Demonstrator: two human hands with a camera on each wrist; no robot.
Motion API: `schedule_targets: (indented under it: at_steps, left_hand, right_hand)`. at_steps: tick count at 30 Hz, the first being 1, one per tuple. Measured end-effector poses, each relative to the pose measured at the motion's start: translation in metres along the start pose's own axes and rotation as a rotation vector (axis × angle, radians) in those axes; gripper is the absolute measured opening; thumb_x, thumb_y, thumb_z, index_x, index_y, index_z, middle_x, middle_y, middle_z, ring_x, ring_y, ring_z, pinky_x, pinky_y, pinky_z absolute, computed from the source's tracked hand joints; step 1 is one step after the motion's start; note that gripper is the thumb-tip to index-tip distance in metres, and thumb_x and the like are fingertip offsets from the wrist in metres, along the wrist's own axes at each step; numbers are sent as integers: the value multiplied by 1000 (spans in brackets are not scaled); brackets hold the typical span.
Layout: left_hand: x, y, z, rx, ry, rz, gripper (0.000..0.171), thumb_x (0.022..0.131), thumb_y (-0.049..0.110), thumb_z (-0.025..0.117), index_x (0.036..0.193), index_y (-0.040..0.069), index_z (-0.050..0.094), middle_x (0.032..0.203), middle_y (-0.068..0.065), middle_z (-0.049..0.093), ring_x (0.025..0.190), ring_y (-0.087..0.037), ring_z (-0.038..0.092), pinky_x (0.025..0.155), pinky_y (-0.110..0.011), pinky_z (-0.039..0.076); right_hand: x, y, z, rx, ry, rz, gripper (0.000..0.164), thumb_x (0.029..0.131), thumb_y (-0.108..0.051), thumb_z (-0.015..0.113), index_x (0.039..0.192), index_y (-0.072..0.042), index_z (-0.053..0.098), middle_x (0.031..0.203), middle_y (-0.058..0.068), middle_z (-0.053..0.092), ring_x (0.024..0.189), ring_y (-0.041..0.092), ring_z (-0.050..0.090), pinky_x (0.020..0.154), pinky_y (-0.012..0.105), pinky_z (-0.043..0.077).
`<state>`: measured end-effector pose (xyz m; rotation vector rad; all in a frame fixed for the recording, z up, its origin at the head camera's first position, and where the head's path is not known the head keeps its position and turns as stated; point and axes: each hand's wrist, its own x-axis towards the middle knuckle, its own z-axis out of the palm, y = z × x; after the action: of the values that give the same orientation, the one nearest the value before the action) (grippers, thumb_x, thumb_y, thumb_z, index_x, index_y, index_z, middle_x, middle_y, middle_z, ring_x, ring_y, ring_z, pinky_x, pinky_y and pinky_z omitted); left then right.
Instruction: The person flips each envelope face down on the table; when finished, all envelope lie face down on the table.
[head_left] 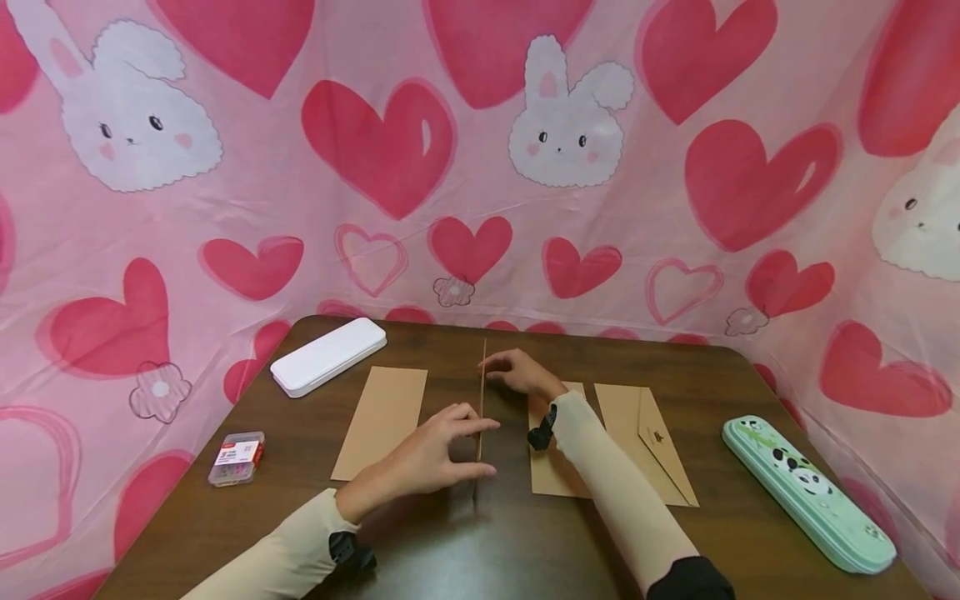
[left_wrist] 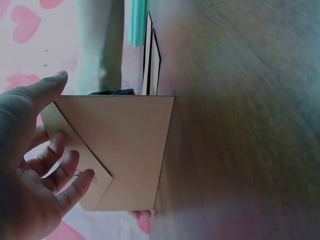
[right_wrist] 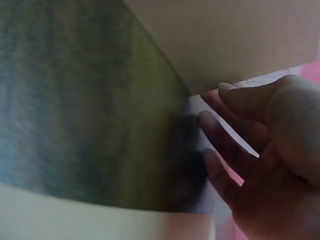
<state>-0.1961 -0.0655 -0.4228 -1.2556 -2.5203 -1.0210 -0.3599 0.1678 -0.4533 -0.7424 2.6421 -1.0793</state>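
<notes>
a brown envelope (left_wrist: 130, 145) stands upright over the middle of the dark table (head_left: 525, 533), between the hands and edge-on to the head view. its long axis runs straight away from the person, the flap (left_wrist: 55, 118) hinged along the top edge with its point downward, on the face toward the left hand. the right hand (head_left: 521, 372) pinches the far end between thumb and forefinger; the left hand (head_left: 438, 450) is spread wide by the near end, thumb well apart from the fingers, and whether it touches the paper i cannot tell. a dark printed mark (left_wrist: 77, 173) on the flap is partly behind the fingers and unreadable. right of it lies a flapped envelope (head_left: 626, 433), its small dark emblem (head_left: 657, 435) too tiny to make out. at far left, the clear box (head_left: 236, 458) has a red and white label (head_left: 236, 452), its lettering too small to read; the green case (head_left: 810, 492) shows pandas.
</notes>
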Motion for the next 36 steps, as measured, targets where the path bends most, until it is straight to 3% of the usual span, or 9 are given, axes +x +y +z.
schedule_targets:
  at_steps: [6,11,15,19,24,29,36]
  left_hand:
    - [2,-1,1,7,6,15,55,84,41,85,132,21,69,104,7,59,95,-8,53,83,-23,44]
    - [4,-1,0,23,16,22,55,82,43,86,131,21,71,105,3,62,98,-12,56,83,-23,46]
    - [3,-3,-2,26,37,29,51,82,44,86,126,21,73,106,0,65,100,-7,56,86,-26,50]
    - [0,-6,-8,21,63,18,50,81,43,86,123,20,74,105,6,64,101,-8,59,87,-27,52]
    - [-5,-11,-16,51,69,-12,57,80,46,86,126,15,74,105,10,65,99,-11,63,87,-30,54]
    - [-11,-16,-23,100,9,-81,64,81,52,83,130,12,72,103,7,67,95,-14,64,82,-28,52]
    - [-19,-26,-27,226,-141,-157,72,84,53,81,137,6,66,108,0,70,91,-13,61,77,-28,49]
  right_hand:
    - [-1,0,5,-21,28,3,20,101,-12,65,117,-14,76,118,4,76,119,23,67,109,46,48]
    - [-3,-4,0,-16,38,23,18,101,-11,65,115,-11,76,116,6,77,116,22,68,108,44,49]
    - [-6,-6,-8,73,54,48,23,101,-6,63,122,-1,70,119,18,74,108,27,73,97,41,57]
    - [-12,-8,-18,163,83,101,28,101,-4,63,128,4,65,120,25,72,97,30,76,85,39,62]
    - [-21,-5,-29,194,173,137,23,99,-10,67,119,1,72,110,22,75,92,36,76,83,43,62]
    - [-23,0,-36,250,248,158,21,95,-17,75,110,-3,78,100,17,78,93,44,74,84,49,61]
    - [-13,-2,-31,193,264,161,19,93,-19,78,106,-6,80,96,13,79,87,39,76,77,43,63]
